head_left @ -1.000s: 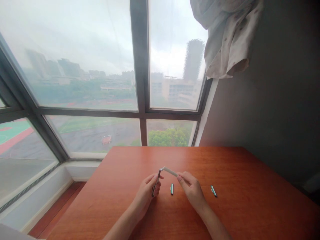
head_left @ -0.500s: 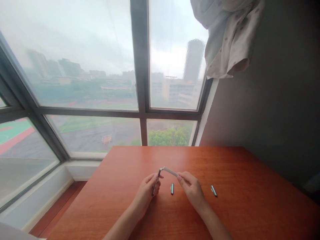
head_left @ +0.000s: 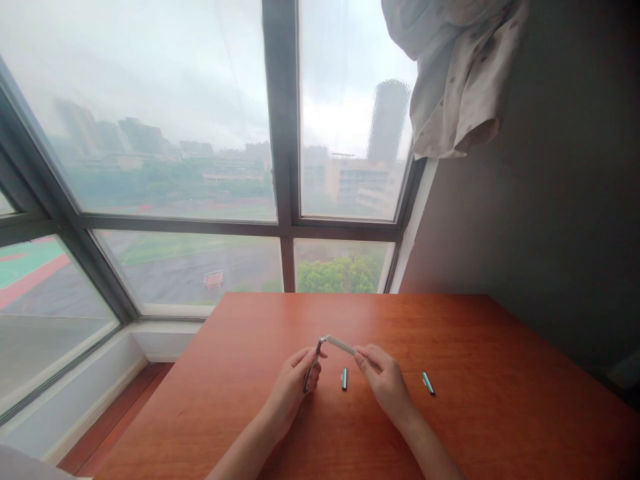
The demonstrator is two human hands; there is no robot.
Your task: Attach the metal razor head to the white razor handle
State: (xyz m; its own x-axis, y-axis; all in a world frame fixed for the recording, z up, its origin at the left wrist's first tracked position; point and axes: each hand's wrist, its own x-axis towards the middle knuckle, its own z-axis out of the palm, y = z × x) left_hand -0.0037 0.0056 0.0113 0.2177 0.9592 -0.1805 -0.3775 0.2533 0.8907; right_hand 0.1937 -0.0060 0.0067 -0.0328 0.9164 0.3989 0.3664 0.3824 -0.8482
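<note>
My left hand (head_left: 296,379) is closed around a slim dark-and-silver razor handle (head_left: 314,363), held steeply with its narrow metal end up. My right hand (head_left: 384,375) pinches a pale, slender stick (head_left: 341,344) that slants up to the left. Its far tip meets or nearly meets the handle's top end; the exact contact is too small to tell. Between my hands, a small razor cartridge (head_left: 345,379) with a teal strip and dark edge lies on the table. Another such cartridge (head_left: 428,383) lies to the right of my right hand.
The reddish-brown wooden table (head_left: 280,320) reaches to the windows, its left edge dropping toward a wooden floor (head_left: 115,420). Grey window frames (head_left: 285,229) stand behind it. A spotted cloth (head_left: 457,87) hangs at upper right, beside a dark wall (head_left: 525,220).
</note>
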